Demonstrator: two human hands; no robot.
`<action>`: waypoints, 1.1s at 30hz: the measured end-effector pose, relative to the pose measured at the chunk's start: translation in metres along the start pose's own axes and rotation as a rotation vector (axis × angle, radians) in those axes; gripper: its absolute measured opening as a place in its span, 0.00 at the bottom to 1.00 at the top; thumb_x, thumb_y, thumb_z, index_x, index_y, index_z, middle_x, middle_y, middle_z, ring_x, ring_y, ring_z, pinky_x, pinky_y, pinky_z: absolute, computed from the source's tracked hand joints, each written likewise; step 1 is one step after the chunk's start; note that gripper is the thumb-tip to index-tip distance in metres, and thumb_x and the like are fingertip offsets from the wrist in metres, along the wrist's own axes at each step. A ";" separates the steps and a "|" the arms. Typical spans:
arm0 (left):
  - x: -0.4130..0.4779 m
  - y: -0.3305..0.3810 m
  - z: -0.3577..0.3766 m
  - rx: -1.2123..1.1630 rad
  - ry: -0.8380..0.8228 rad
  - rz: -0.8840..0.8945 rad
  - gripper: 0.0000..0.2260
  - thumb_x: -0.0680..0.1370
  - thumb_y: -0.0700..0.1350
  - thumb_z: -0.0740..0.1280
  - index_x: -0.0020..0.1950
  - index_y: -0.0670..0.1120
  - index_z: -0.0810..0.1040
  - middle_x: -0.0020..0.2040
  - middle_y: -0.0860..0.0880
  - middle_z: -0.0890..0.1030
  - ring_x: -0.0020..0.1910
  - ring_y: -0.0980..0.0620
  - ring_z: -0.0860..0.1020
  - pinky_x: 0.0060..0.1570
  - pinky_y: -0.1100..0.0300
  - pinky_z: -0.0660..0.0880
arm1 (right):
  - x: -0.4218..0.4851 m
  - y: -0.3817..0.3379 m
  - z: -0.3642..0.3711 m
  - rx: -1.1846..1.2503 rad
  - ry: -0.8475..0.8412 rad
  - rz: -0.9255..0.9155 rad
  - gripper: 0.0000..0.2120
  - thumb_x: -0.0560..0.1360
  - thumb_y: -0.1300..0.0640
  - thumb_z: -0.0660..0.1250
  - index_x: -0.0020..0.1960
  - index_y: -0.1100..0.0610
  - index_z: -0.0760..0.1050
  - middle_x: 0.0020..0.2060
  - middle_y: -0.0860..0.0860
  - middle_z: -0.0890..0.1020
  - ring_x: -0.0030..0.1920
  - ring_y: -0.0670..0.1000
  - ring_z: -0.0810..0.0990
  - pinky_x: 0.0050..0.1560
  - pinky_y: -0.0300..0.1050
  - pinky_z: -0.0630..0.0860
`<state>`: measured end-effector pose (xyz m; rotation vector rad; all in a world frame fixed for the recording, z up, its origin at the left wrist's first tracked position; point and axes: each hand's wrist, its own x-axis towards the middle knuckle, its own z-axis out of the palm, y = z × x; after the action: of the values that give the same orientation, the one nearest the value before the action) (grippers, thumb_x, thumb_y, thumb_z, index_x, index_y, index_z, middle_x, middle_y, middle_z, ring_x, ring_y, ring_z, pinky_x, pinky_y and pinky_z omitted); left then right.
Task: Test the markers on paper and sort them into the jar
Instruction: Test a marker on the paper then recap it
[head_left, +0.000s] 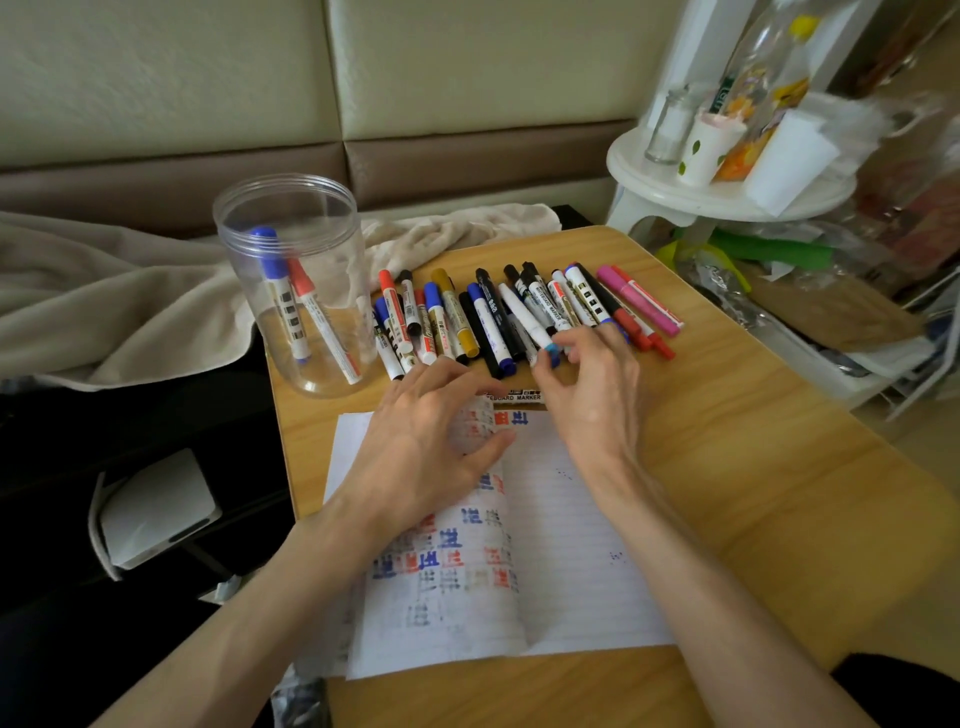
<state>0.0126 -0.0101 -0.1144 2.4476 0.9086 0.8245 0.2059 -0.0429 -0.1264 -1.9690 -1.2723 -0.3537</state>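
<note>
A clear plastic jar stands at the table's back left with a blue marker and a red marker leaning inside. Several markers of mixed colours lie in a row behind the lined paper, which carries many colour test marks. My right hand pinches the light-blue cap of a white marker at the row's near edge. My left hand rests on the paper's top, fingers loosely bent. Its fingertips lie at the end of a whiteboard marker lying crosswise between my hands.
The wooden table ends just left of the jar and paper. A beige blanket lies at the left, a white device below it. A white stool with bottles and cups stands at the back right, clutter beside it.
</note>
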 end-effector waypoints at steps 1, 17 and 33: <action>-0.001 0.000 0.000 0.002 -0.005 -0.002 0.18 0.76 0.60 0.70 0.65 0.58 0.79 0.60 0.57 0.76 0.60 0.56 0.75 0.63 0.47 0.74 | -0.001 0.000 -0.006 0.056 0.060 -0.001 0.09 0.76 0.55 0.76 0.54 0.58 0.83 0.45 0.52 0.80 0.41 0.50 0.80 0.36 0.37 0.72; -0.001 0.020 0.011 -0.075 -0.043 0.074 0.09 0.82 0.53 0.66 0.60 0.53 0.81 0.42 0.58 0.81 0.40 0.57 0.77 0.46 0.56 0.74 | -0.041 -0.010 -0.092 1.056 0.026 0.679 0.14 0.83 0.50 0.68 0.58 0.61 0.81 0.40 0.54 0.88 0.41 0.54 0.87 0.42 0.42 0.80; -0.007 0.030 0.012 -0.001 0.001 0.195 0.15 0.85 0.54 0.56 0.54 0.46 0.77 0.40 0.55 0.76 0.32 0.49 0.75 0.32 0.49 0.74 | -0.053 -0.015 -0.074 1.019 -0.319 0.586 0.10 0.79 0.53 0.74 0.46 0.60 0.86 0.39 0.58 0.88 0.43 0.56 0.88 0.52 0.50 0.83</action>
<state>0.0300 -0.0381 -0.1095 2.5644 0.6768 0.8910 0.1804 -0.1279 -0.1007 -1.3884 -0.7260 0.7831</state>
